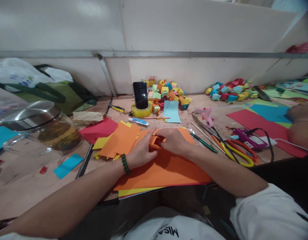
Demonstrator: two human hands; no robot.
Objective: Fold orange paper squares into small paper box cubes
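Orange paper (154, 146), folded, is held by both hands above a flat stack of orange sheets (166, 171) at the near edge of the table (12, 196).

By the left hand (142, 151), fingers extended and thumb spread, the fold is gripped between thumb and fingers; by the right hand (174, 140), curled nearly closed, it is pinched at the fingertips, which are partly hidden. Brown-yellow liquid and leaves (61, 141) are contained in a clear glass jug (58, 119), topped by a shiny metal lid (31, 113). White plastic (15, 71) is held in a green bag (77, 95). A phone (140, 94) is stood upright at a round yellow tape roll (144, 111), beside heaped, many-coloured paper cubes (166, 95).
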